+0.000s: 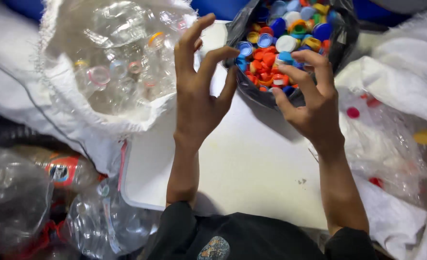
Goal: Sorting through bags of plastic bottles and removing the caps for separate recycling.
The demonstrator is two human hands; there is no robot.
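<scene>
Both hands empty, fingers spread: left hand (199, 96) & right hand (309, 98) at black bag (244, 89) of bottle caps (280, 48), mid cap-sorting; next likely a fresh bottle.

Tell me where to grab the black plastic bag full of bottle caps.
Take the black plastic bag by its rolled rim on the near left edge, coming from the left hand side. The mouth gapes open and upward with coloured plastic caps heaped inside, so a rim pinch probably avoids spilling them.
</scene>
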